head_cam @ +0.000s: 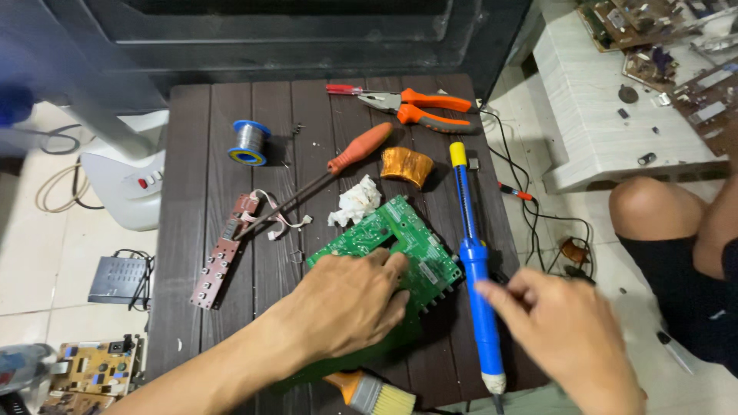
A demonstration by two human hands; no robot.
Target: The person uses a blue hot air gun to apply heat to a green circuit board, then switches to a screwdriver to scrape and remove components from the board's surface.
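On the dark slatted table (215, 184), the left hand (346, 303) lies spread flat, pressing a green circuit board (400, 238). The right hand (565, 330), fingers loosely curled, touches a blue plastic desoldering pump (475, 261) beside it.

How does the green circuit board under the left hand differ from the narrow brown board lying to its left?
The green circuit board is broad and roughly rectangular; the brown board is a narrow strip. The left hand presses on the green one; the brown one lies untouched. White wires trail from the brown board only. Both lie flat on the dark table.
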